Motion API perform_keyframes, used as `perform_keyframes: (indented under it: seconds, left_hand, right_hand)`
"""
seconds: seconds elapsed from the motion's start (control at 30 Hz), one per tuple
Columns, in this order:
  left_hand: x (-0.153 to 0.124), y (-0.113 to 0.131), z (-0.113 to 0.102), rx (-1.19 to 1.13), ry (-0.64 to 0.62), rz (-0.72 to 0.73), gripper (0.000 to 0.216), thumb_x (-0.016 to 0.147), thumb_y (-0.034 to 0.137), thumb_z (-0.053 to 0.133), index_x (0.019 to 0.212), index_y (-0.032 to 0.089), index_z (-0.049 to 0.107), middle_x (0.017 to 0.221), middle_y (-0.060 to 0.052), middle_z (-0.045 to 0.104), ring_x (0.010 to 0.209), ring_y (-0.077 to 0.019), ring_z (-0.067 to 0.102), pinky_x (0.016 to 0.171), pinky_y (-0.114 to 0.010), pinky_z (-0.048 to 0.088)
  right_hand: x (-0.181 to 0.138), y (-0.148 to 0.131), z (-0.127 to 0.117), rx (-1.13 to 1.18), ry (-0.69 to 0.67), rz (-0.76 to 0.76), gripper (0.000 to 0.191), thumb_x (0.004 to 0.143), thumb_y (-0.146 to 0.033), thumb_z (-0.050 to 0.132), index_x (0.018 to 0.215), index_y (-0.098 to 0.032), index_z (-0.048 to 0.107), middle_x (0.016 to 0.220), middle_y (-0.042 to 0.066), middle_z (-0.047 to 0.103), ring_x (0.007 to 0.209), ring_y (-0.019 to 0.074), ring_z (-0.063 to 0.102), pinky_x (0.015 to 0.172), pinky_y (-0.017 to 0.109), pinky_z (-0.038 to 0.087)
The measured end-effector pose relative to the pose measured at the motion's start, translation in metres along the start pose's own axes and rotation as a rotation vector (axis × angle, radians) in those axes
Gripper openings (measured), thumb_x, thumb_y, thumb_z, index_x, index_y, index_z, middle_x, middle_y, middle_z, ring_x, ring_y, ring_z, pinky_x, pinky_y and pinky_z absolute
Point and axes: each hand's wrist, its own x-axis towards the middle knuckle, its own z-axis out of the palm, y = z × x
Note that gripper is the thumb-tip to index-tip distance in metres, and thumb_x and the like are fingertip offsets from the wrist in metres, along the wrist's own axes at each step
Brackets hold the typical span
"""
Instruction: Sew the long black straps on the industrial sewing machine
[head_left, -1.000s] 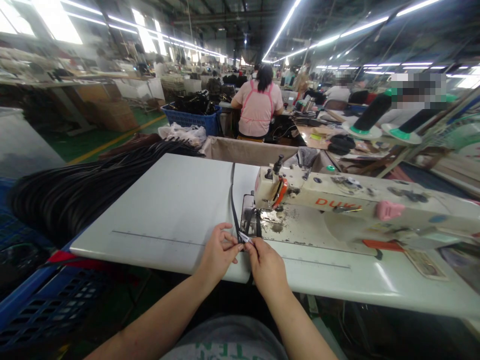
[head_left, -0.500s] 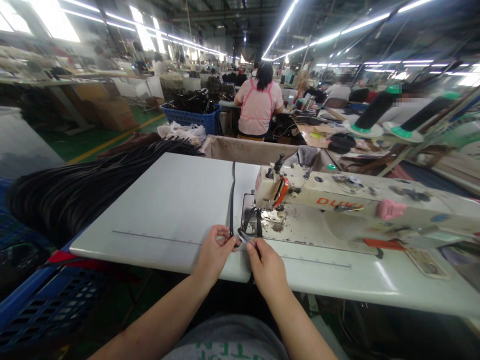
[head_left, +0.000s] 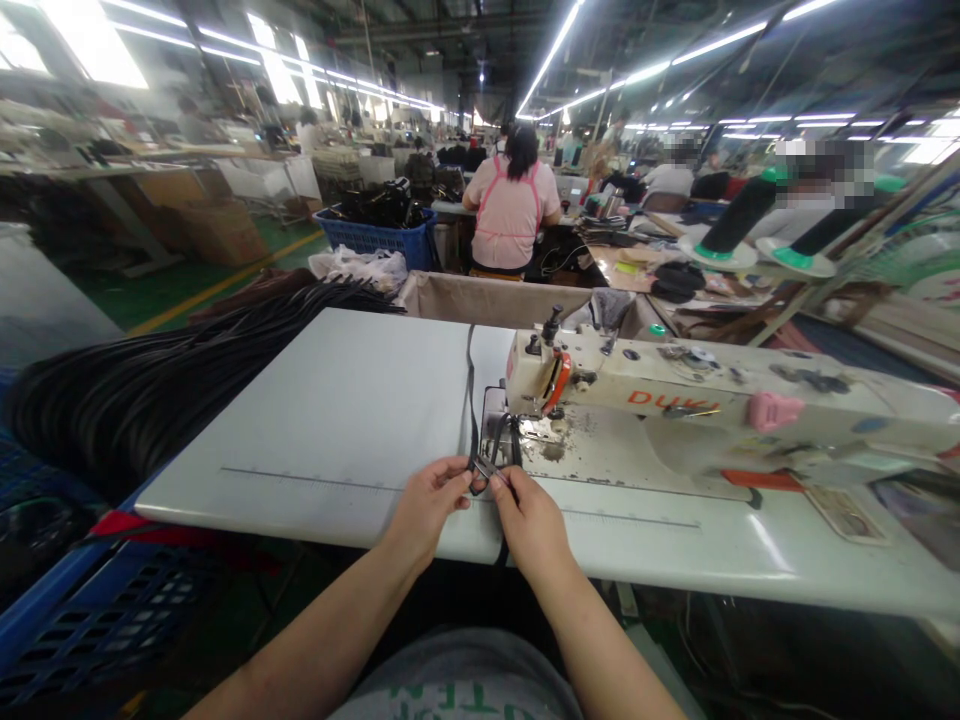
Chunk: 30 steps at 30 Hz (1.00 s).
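My left hand point(head_left: 426, 508) pinches a narrow black strap point(head_left: 471, 390) near the front edge of the white sewing table point(head_left: 300, 410). From these fingers the strap runs away across the tabletop to its far edge. My right hand point(head_left: 531, 520) is closed on a small silvery piece point(head_left: 486, 467), which meets the strap between both hands; its exact kind is too small to make out. Looped black strap point(head_left: 515, 440) lies just beyond my right fingers, by the needle area of the sewing machine point(head_left: 622, 375).
Long black straps point(head_left: 187, 370) are heaped left of the table, above a blue crate point(head_left: 97, 600). A fabric-lined bin point(head_left: 495, 293) stands behind the table. Ahead, a person in a pink apron point(head_left: 511, 215) sits facing away. Black thread cones point(head_left: 739, 220) rise at right.
My hands have come slightly closer together, and the silvery piece has turned and now touches the strap at my left fingers. The strap's near part has shifted a little right.
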Motion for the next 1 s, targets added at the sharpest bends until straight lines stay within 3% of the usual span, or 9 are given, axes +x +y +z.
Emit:
perform_keyframes:
  seconds: [0.4, 0.53, 0.73, 0.83, 0.9, 1.0]
  left_hand:
    - [0.002, -0.001, -0.002, 0.11, -0.103, 0.065, 0.04, 0.074, 0.044, 0.084, 0.104, 0.017, 0.08, 0.1, -0.01, 0.08, 0.087, -0.0197, 0.071, 0.065, -0.024, 0.049]
    - [0.001, 0.002, -0.002, 0.118, -0.131, 0.073, 0.043, 0.076, 0.046, 0.084, 0.105, 0.016, 0.079, 0.095, -0.01, 0.079, 0.088, -0.0211, 0.072, 0.067, -0.025, 0.05]
    - [0.005, -0.002, -0.004, -0.038, -0.093, -0.014, 0.045, 0.071, 0.037, 0.092, 0.108, 0.015, 0.076, 0.099, -0.01, 0.078, 0.086, -0.0184, 0.073, 0.069, -0.024, 0.051]
    - [0.021, 0.01, -0.012, -0.157, -0.032, -0.047, 0.043, 0.072, 0.028, 0.092, 0.108, 0.013, 0.074, 0.092, -0.009, 0.076, 0.083, -0.0162, 0.072, 0.071, -0.024, 0.055]
    - [0.037, 0.027, -0.023, -0.236, 0.061, 0.104, 0.034, 0.076, 0.027, 0.088, 0.103, 0.013, 0.072, 0.094, -0.01, 0.074, 0.088, -0.0167, 0.072, 0.083, -0.028, 0.059]
    - [0.062, 0.051, -0.044, -0.296, 0.254, 0.48, 0.03, 0.085, 0.031, 0.076, 0.11, 0.018, 0.069, 0.119, -0.011, 0.072, 0.116, -0.0218, 0.069, 0.112, -0.04, 0.052]
  right_hand:
    - [0.007, 0.004, -0.001, -0.04, 0.056, -0.086, 0.023, 0.103, -0.036, 0.051, 0.094, -0.024, 0.068, 0.088, 0.006, 0.076, 0.084, 0.0244, 0.069, 0.072, 0.03, 0.042]
    - [0.006, 0.009, -0.003, -0.006, 0.099, -0.07, 0.031, 0.105, -0.04, 0.045, 0.092, -0.024, 0.068, 0.086, 0.005, 0.075, 0.082, 0.0237, 0.068, 0.073, 0.03, 0.043]
    - [0.001, 0.019, -0.008, 0.065, 0.148, -0.007, 0.039, 0.105, -0.052, 0.04, 0.094, -0.024, 0.066, 0.086, 0.004, 0.074, 0.078, 0.0224, 0.067, 0.069, 0.029, 0.045]
    - [-0.004, 0.024, -0.009, 0.089, 0.15, 0.01, 0.039, 0.104, -0.053, 0.042, 0.093, -0.024, 0.065, 0.084, 0.003, 0.072, 0.077, 0.0223, 0.066, 0.07, 0.029, 0.045]
    - [-0.007, 0.028, -0.009, 0.103, 0.154, 0.029, 0.04, 0.103, -0.054, 0.041, 0.092, -0.023, 0.065, 0.082, 0.003, 0.071, 0.076, 0.0228, 0.065, 0.07, 0.03, 0.044]
    - [-0.012, 0.035, -0.01, 0.132, 0.167, 0.058, 0.041, 0.102, -0.056, 0.042, 0.091, -0.023, 0.064, 0.08, 0.003, 0.069, 0.075, 0.0235, 0.064, 0.069, 0.031, 0.043]
